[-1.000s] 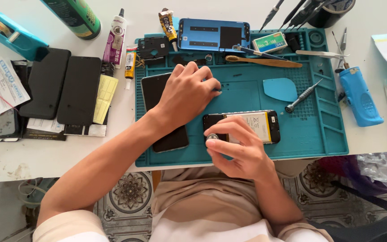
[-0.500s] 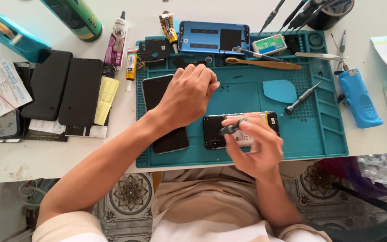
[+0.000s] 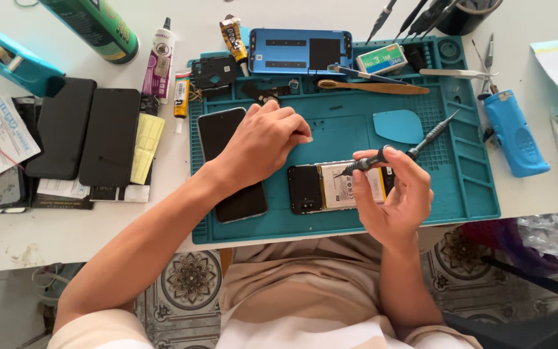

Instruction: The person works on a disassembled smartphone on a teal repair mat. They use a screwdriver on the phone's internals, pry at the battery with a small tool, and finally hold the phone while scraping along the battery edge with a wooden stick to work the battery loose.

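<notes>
Your right hand (image 3: pixel 392 197) pinches a slim precision screwdriver (image 3: pixel 400 150) between thumb and fingertips, its tip angled down toward the opened phone (image 3: pixel 330 187), which lies back-off on the teal repair mat (image 3: pixel 350 223) just left of those fingers, battery and dark upper board showing. Your left hand (image 3: pixel 263 142) rests knuckles-up on the mat, fingers curled loosely and pressed down beside the phone's upper left corner; whether they hold a small part, you cannot tell. Under that wrist lies a dark screen panel (image 3: pixel 217 139), touching the forearm. Open mat remains between the two hands and along the near edge below the phone; right of your fingers the mat is bare up to its ribbed compartments. Just above your right fingers sits a pale blue opening pick (image 3: pixel 398 126), near the screwdriver shaft. Farther beyond the fingertips: a blue back cover (image 3: pixel 299 50), a wooden-handled brush (image 3: pixel 372 87), tweezers (image 3: pixel 453 73). Off the mat to the right, a blue handheld tool (image 3: pixel 515 132); to the left, two black phones (image 3: pixel 85 132), glue tubes (image 3: pixel 159 61), a green can (image 3: pixel 95 26).
</notes>
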Demonstrator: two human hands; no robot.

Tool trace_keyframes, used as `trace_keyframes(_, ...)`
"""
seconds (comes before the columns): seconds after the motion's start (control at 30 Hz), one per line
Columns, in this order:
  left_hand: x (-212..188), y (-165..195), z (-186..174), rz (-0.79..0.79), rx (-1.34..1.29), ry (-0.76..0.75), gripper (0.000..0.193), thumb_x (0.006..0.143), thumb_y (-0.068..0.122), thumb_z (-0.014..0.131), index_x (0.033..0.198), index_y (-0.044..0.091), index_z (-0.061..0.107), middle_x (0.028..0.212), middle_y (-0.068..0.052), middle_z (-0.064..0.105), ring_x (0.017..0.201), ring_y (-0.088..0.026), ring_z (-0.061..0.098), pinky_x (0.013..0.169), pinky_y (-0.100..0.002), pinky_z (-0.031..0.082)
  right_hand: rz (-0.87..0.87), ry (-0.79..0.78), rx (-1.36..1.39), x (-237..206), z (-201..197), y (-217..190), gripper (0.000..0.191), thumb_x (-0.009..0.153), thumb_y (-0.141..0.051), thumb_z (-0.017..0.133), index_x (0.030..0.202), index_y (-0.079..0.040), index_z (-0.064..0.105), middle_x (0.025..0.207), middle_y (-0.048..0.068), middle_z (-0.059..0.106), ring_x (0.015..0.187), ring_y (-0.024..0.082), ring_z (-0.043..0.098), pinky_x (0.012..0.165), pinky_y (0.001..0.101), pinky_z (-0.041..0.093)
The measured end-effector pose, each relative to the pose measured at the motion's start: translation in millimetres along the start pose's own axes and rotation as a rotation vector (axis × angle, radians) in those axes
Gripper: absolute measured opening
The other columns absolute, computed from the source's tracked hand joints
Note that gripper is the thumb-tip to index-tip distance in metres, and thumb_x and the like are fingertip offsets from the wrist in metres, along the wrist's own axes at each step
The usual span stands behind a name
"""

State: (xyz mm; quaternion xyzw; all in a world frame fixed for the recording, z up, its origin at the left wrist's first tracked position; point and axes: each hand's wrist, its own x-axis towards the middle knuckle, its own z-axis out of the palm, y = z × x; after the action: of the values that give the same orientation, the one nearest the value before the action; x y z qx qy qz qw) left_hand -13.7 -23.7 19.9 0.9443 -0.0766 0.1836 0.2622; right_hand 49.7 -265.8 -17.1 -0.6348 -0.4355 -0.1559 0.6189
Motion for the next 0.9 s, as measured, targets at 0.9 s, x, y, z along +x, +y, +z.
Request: trace_keyframes(0.9,3.6,3.3,-8.4,0.020,0.257,-0.028,0.016,0.093,0.029,0.077,0.089,0.015,0.073,0.086,0.000,0.064,0.086,-0.021,0.062,0.080,-0.040,0.041,0.060,0.063,0.097,0.3,0.2,-1.9,0.058,0.102,0.009,0.071,0.143,-0.007,0.034,0.114,0.017,0.059,0.104,0.033,0.075,0.086,0.0347,0.062)
